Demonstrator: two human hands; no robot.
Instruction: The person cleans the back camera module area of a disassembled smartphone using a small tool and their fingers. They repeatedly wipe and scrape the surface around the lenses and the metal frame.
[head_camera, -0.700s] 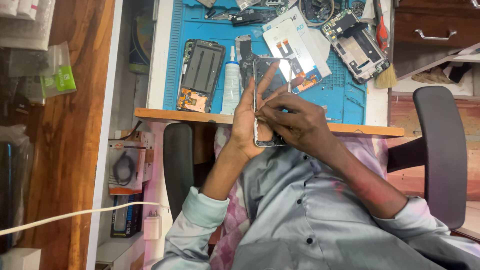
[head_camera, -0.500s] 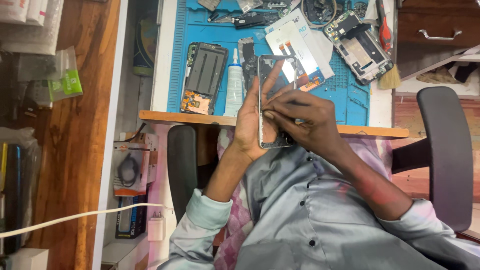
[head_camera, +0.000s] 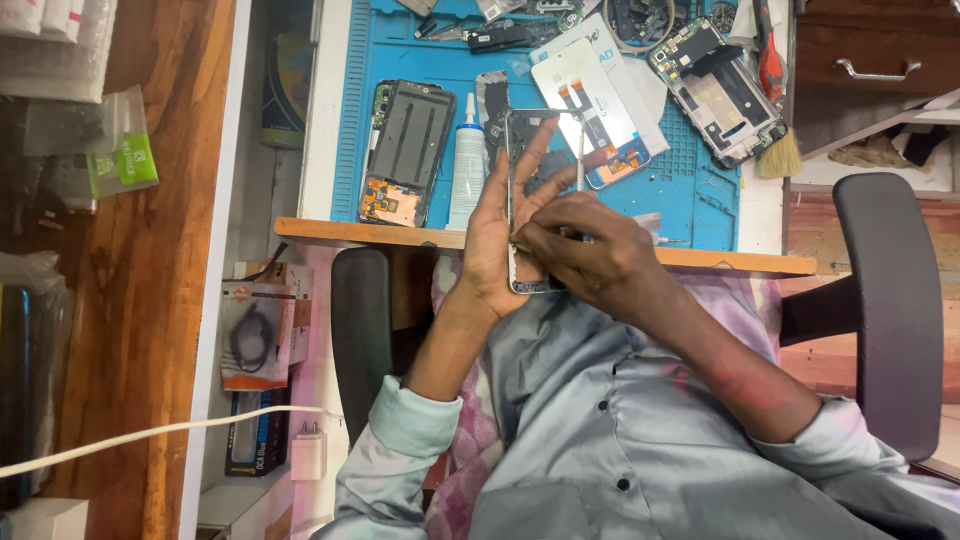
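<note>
While a phone frame (head_camera: 541, 160) is being gripped by the left hand (head_camera: 497, 235), its lower edge is being pinched by the right hand (head_camera: 590, 250), at three o'clock.

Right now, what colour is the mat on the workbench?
Bright blue work mat, clearest in the head view.

glossy metal phone frame (head_camera: 545, 150), matt blue mat (head_camera: 690, 185)
</note>
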